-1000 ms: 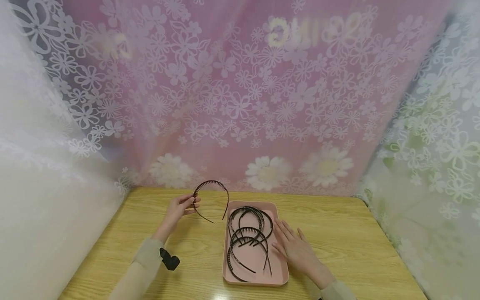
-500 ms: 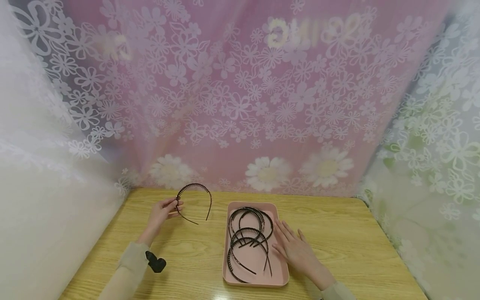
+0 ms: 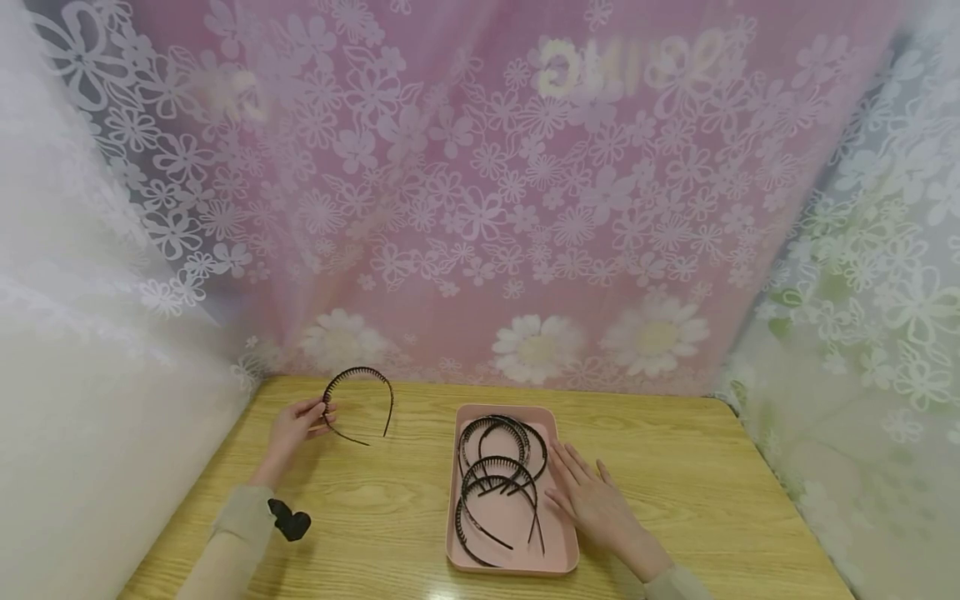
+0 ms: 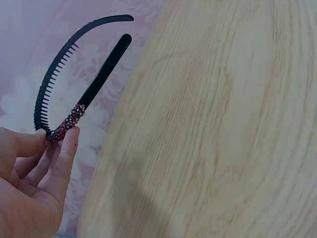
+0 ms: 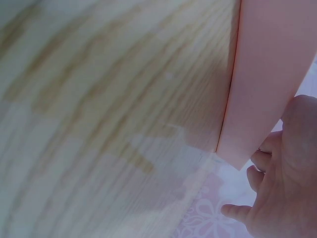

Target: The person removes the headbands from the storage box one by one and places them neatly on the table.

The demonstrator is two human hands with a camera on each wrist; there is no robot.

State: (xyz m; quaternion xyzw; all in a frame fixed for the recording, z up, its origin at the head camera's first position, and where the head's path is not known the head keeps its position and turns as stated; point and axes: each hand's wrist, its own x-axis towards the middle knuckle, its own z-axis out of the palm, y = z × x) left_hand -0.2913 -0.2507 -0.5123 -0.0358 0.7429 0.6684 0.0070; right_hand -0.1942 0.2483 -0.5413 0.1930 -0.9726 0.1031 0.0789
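Up at about ten o'clock on the wooden bench (image 3: 390, 517): left hand (image 3: 294, 425), fingers and thumb pinching one end of a black toothed headband (image 3: 358, 402). Held clear of the wood, arch uppermost, free end pointing down toward the bench. Seen from the left wrist: same left hand (image 4: 34, 183) at seven o'clock of the view, fingertips closed on a stretch of the headband (image 4: 74, 74) studded with small pink-red stones, comb teeth along the inner curve, both plain black tips up toward twelve o'clock.

Well apart from it, near the middle of the bench: pink tray (image 3: 558, 542), rectangular, long side running from six to twelve o'clock. Lying inside: a tangle of black headbands (image 3: 495, 483), overlapping, some toothed, the exact count hard to tell.

At three o'clock of the tray: right hand (image 3: 592, 500), released, fingers straight and spread, palm down, resting flat across the tray's right rim and the bench beside it, gripping nothing. From the right wrist: right hand (image 5: 282, 188) at five o'clock of the view, lying against the pink tray (image 5: 267, 74), wood grain filling the rest.

On the left forearm, over a pale sleeve (image 3: 225, 542): a small black wrist camera (image 3: 288, 523). Behind the bench, from nine round to three o'clock: a translucent flowered curtain (image 3: 480, 183), pink at the middle, pale at the sides.
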